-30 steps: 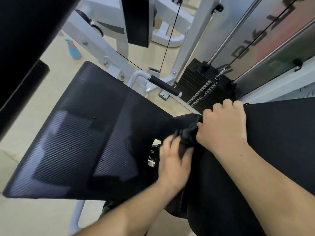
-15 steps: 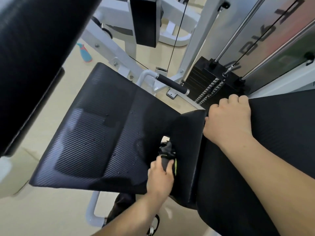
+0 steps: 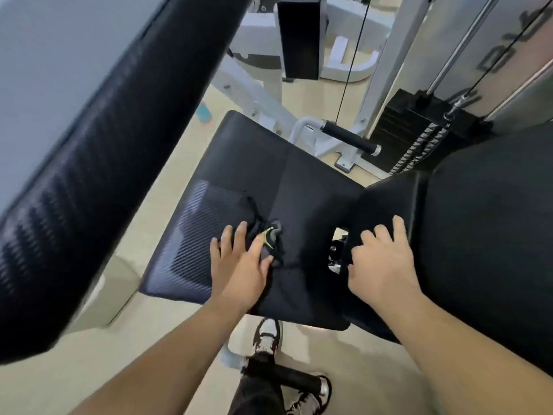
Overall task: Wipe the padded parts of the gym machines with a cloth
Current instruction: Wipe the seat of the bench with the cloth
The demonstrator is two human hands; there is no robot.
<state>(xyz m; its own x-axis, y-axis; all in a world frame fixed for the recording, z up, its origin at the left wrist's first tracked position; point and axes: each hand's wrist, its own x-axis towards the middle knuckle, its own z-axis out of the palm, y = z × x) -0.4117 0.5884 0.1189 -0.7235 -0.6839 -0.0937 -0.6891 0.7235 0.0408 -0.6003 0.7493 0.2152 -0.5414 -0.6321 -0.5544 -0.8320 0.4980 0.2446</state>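
A black textured seat pad (image 3: 227, 175) lies in the middle of the view. On it sits a dark cloth with a yellow-green mark (image 3: 270, 239). My left hand (image 3: 239, 265) presses the cloth onto the pad with spread, straight fingers. My right hand (image 3: 383, 265) rests on the lower edge of the black backrest pad (image 3: 484, 220), fingers bent over the edge near the gap where a metal bracket (image 3: 336, 253) shows.
A large black padded arm (image 3: 89, 175) crosses the left side close to the camera. Behind the seat are a black-gripped handle (image 3: 350, 139), a weight stack (image 3: 413, 136) with cable, and white frame tubes. A blue spray bottle (image 3: 204, 112) lies on the floor. My shoes (image 3: 269, 336) are below the seat.
My left hand carried the cloth from the gap between the pads leftward onto the seat pad and spread flat on it. My right hand slid down the backrest's edge.
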